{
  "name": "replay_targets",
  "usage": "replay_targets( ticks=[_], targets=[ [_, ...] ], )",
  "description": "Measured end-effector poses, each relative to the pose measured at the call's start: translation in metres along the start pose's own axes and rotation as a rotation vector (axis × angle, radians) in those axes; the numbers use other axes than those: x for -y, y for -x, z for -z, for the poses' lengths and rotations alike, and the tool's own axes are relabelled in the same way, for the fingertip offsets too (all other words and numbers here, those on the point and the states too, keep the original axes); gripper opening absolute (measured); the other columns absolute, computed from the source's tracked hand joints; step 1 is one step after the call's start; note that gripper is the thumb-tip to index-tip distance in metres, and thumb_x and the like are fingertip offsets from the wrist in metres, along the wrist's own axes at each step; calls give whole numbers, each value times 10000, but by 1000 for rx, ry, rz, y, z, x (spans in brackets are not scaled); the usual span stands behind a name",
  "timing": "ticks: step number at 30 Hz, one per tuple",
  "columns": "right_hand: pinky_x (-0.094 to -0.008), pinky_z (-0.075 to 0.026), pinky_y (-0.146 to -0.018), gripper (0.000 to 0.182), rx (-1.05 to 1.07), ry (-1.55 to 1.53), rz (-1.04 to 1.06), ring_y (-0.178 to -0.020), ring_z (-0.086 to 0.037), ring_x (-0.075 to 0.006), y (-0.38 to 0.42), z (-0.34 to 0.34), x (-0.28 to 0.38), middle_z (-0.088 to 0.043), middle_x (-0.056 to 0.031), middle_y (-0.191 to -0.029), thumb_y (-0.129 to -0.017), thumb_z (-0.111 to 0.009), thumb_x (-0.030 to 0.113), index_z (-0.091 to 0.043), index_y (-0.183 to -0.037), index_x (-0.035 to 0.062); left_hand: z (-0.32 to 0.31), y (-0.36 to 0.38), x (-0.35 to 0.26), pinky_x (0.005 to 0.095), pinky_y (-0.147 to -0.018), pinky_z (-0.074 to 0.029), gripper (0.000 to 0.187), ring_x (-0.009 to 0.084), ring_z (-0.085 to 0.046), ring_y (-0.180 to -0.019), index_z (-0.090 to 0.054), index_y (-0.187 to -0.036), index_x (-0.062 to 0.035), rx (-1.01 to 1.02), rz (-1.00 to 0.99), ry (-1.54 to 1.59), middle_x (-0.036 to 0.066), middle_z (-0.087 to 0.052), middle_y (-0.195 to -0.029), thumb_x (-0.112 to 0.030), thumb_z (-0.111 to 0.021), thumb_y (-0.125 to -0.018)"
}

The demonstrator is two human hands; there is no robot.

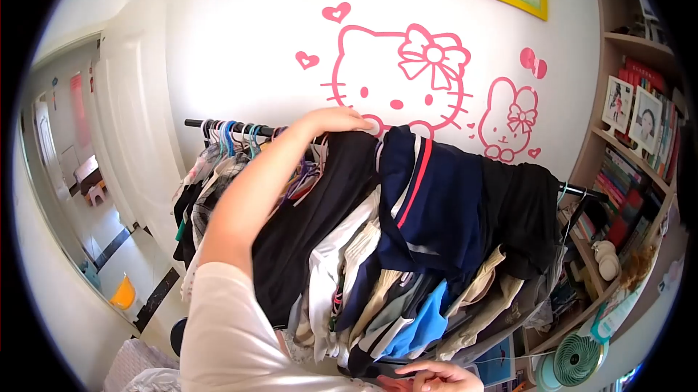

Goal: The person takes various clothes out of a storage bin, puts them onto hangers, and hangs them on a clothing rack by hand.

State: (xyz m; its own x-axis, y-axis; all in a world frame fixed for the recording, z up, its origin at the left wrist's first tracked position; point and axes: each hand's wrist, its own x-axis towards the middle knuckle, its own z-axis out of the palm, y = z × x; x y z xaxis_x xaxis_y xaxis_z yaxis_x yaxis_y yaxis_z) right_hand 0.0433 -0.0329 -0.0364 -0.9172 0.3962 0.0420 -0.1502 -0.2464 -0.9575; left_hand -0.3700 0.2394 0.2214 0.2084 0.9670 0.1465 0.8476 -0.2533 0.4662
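My left arm reaches up across the clothes, and my left hand (336, 121) is closed over the top edge of black trousers (313, 225) draped on the rail. Its fingertips are partly hidden. Just right of them hang a navy garment (443, 203) with a red and white stripe and a black garment (527, 210), both folded over the rail. Low at the bottom edge is my right hand (440, 376), its index finger stretched out and the others loosely bent, with nothing clearly held. A pink thing (392, 383) lies beside it, too cut off to name.
The black clothes rail (193, 124) carries many garments on hangers (231, 134). Below the draped pieces hang a blue garment (422, 326) and pale ones. A bookshelf (632, 43) and a green fan (578, 358) stand right; a door (134, 101) is left.
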Motion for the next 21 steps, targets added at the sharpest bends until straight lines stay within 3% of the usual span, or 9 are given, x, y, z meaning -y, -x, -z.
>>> replay_targets(
  ticks=[2,4,5,8,11,15,18,19,21],
  targets=[
    [-284,-447,-776,583,-73,207,48,-821,-581,-159,2,7,10,-626,-74,-891,-901,-638,159,-393,-1389,-46,-1,43,-21,279,-915,-433,460,172,-592,-1068,-601,-1219,-8,-156,-139,69,115,-650,-1143,-358,-589,-919],
    [-245,-458,-625,449,-386,28,162,-695,-556,-93,4,-9,33,-585,-46,-767,-908,-577,64,-453,-1310,-92,-29,107,-63,332,-956,-424,387,199,-582,-1119,-568,-1233,6,-365,-373,127,120,-642,-1157,-247,-577,-941],
    [-260,-460,-622,359,-530,-9,314,-683,-556,-109,-2,-5,36,-585,-51,-762,-858,-626,99,-555,-1147,-102,-50,155,-104,379,-1010,-398,371,211,-568,-1146,-560,-1244,-8,-444,-415,164,114,-630,-1180,-225,-574,-944],
    [-225,-415,-606,380,-769,-80,582,-665,-512,-114,-24,3,60,-530,-37,-715,-908,-551,216,-506,-1157,-67,-145,228,-136,367,-973,-428,704,265,-549,-1155,-389,-1375,-5,-132,-731,508,175,-524,-1271,-257,-743,-821],
    [-208,-404,-678,354,-633,-89,634,-741,-483,-78,-45,3,81,-525,-20,-838,-963,-502,203,-495,-1227,-32,-237,248,-149,334,-937,-440,792,238,-547,-1126,-338,-1386,5,-34,-541,809,181,-504,-1257,-244,-788,-784],
    [-205,-470,-771,505,-654,-135,600,-817,-532,-48,-45,3,88,-531,-25,-1063,-787,-736,75,-511,-1238,39,-270,250,-140,276,-879,-455,504,123,-570,-1018,-505,-1217,26,43,-260,1216,94,-601,-1090,-93,-752,-794],
    [-226,-481,-803,682,-520,487,261,-817,-578,-87,-20,-8,101,-577,-38,-1034,-644,-836,72,-521,-1249,64,-248,253,-123,253,-772,-487,382,97,-595,-919,-554,-1162,36,130,-104,1317,77,-629,-1030,-34,-688,-811],
    [-262,-492,-834,721,-466,1004,393,-883,-627,-161,-21,-5,103,-633,-71,-1023,-606,-836,38,-529,-1258,56,-242,250,-120,221,-619,-493,335,72,-603,-761,-568,-1146,40,10,-203,1221,78,-647,-941,-8,-642,-823],
    [-306,-473,-903,655,-587,971,255,-996,-626,-194,-13,-15,100,-649,-91,-1069,-607,-800,-6,-558,-1216,14,-235,256,-112,196,-456,-446,296,80,-581,-585,-550,-1162,41,-12,-174,1405,104,-647,-853,-11,-562,-871]
  ],
)
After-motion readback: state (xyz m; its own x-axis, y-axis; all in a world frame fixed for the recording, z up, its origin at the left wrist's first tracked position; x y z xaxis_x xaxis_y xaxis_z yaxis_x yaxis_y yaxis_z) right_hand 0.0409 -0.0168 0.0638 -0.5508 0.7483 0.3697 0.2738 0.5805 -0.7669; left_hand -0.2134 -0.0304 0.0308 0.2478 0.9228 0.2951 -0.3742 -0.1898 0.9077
